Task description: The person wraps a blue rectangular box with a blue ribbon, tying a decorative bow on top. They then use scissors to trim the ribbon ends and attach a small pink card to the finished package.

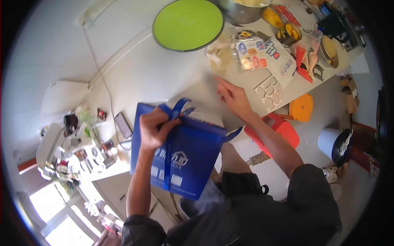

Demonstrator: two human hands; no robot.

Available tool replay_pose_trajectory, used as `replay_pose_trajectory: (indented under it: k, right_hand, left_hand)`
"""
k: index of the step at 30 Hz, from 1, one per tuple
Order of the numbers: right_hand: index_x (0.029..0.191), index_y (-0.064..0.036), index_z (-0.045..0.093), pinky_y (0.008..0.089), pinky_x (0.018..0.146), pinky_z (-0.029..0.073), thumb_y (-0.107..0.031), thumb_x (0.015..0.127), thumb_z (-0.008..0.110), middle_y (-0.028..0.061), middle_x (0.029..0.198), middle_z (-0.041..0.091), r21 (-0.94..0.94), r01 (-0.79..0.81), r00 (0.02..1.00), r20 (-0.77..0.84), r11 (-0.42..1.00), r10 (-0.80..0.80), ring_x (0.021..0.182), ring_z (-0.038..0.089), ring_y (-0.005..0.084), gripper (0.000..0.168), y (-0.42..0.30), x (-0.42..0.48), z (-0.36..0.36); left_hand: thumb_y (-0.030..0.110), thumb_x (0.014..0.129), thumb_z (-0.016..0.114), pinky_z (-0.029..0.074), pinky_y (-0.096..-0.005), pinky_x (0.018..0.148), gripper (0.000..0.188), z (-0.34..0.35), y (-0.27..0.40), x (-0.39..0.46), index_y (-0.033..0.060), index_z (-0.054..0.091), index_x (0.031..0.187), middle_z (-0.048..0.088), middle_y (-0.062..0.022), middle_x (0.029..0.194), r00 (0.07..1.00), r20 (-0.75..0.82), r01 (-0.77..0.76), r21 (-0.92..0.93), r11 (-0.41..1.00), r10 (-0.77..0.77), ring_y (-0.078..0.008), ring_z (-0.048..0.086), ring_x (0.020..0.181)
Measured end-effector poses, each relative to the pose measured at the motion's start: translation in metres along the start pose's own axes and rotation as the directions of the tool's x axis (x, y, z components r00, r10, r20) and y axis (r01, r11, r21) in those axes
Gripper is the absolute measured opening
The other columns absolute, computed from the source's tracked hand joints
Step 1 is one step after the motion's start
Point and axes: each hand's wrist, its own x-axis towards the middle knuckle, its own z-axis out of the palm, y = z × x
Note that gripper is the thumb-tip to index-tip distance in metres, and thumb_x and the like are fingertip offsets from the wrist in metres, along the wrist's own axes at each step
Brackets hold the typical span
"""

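Note:
My left hand [157,127] is closed on the strap and top edge of a blue bag [187,160] that bears white printing. The bag hangs at the near edge of the white table [138,73], its top partly spread, with something pale and printed showing in the opening. My right hand [232,95] is raised over the table to the right of the bag, fingers partly extended, with nothing seen in it; its fingertips are blurred. Beyond it lie a printed paper sheet [283,66], a clear packet of stickers [252,53] and a sheet with cut-out outlines [270,93].
A round green mat [188,24] and a metal pot [243,12] stand at the back. Cans and bowls crowd the table's right end. A phone [123,124] lies left of the bag. Below are a red stool [284,132], an orange stool [301,107] and a bin [331,143].

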Motion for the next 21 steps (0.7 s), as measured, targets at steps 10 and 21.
replay_pose_trajectory:
  k: [10, 21]
  right_hand:
    - [0.14, -0.003, 0.062, 0.0324, 0.081, 0.055, -0.039, 0.109, 0.053, 0.0122, 0.106, 0.075, -0.021, 0.0, 0.991, 0.131, 1.0, 0.003, 0.087, 0.066, 0.0162, 0.048, -0.023, -0.124, -0.009]
    - [0.095, -0.002, 0.078, 0.0311, 0.057, 0.049, -0.018, 0.085, 0.084, 0.0077, 0.076, 0.072, -0.52, 0.369, 0.84, -0.169, 0.77, -0.516, 0.059, 0.062, 0.0151, 0.02, -0.151, -0.232, 0.033]
  left_hand:
    - [-0.002, 0.082, 0.071, 0.052, -0.0293, 0.076, 0.008, -0.002, 0.005, -0.004, -0.0062, 0.074, 0.076, 0.077, -0.0147, 0.084, 0.992, 0.035, 0.122, -0.124, 0.985, -0.119, -0.0176, 0.07, 0.081]
    - [0.006, 0.087, 0.073, 0.048, -0.0289, 0.061, 0.01, 0.008, -0.008, -0.004, -0.0029, 0.077, 0.084, 0.074, -0.0103, 0.072, 0.999, -0.004, 0.053, -0.144, 0.988, -0.055, -0.0111, 0.062, 0.063]
